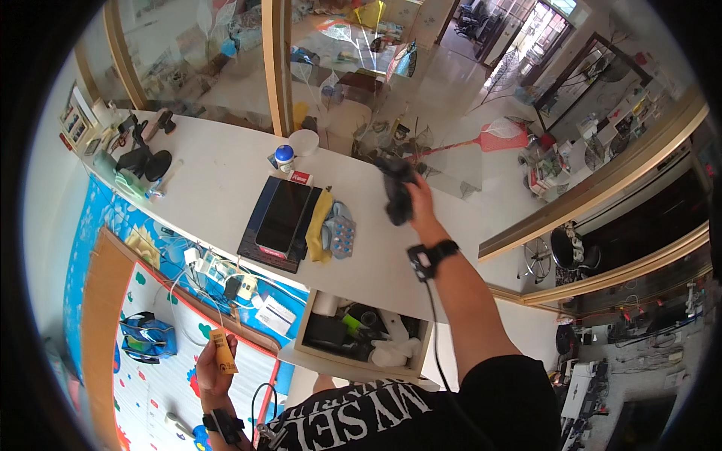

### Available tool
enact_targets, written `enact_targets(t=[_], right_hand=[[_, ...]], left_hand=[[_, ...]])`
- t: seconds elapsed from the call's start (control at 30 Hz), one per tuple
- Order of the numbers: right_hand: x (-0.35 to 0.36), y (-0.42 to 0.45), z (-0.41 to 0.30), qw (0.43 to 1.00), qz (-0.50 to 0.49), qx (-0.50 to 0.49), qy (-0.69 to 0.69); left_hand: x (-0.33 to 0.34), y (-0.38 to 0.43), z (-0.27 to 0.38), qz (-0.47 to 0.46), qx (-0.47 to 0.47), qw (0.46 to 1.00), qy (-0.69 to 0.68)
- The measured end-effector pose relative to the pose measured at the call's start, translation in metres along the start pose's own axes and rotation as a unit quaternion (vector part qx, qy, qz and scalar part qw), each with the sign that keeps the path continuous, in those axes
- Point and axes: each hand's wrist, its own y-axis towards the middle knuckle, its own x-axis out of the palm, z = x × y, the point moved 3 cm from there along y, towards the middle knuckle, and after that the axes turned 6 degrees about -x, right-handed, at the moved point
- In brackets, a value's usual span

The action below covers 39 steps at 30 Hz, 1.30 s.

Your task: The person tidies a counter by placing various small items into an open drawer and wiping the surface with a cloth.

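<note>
My left hand (pixel 214 372) holds a small orange printed card (pixel 224 352) upright, out beyond the open drawer's left side. Over the right part of the white desktop, my right hand (pixel 422 206) grips a dark, blurred object (pixel 398 190) whose kind I cannot tell. Left of it on the desktop lie a blister pack (pixel 342 237) with blue pills, a yellow cloth (pixel 319 226) and a black smartphone (pixel 282 217), which rests on a dark flat case (pixel 251 242). Behind the phone stand a small red-and-white box (pixel 300 178) and a white bottle with a blue cap (pixel 285 157).
An open drawer (pixel 424 346) full of small items juts from the desk's front. Power strips with cables (pixel 231 282) hang left of it. A black stand (pixel 141 160) and other items crowd the desk's far left. Wood-framed glass (pixel 276 67) borders the back.
</note>
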Motion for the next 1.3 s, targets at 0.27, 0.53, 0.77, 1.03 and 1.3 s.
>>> enact_targets(t=[0.27, 0.53, 0.77, 1.03, 1.3], right_hand=[[-0.160, -0.121, -0.060, 0.949, 0.214, -0.041, -0.227], [-0.135, -0.064, -0.037, 0.776, 0.114, -0.176, -0.595], [-0.012, 0.017, 0.019, 0.774, 0.006, -0.206, -0.599], [0.077, 0.028, 0.046, 0.835, -0.113, -0.201, -0.499], [0.070, 0.010, 0.038, 0.832, -0.175, -0.235, -0.472]], left_hand=[[0.021, 0.020, -0.014, -0.055, -0.043, 0.997, 0.036], [0.014, 0.035, -0.020, -0.034, -0.067, 0.997, 0.000], [-0.015, 0.029, -0.022, 0.041, -0.059, 0.995, -0.068], [-0.017, -0.010, -0.009, 0.012, 0.009, 0.999, -0.038], [0.000, -0.027, -0.021, -0.033, -0.007, 0.999, 0.004]])
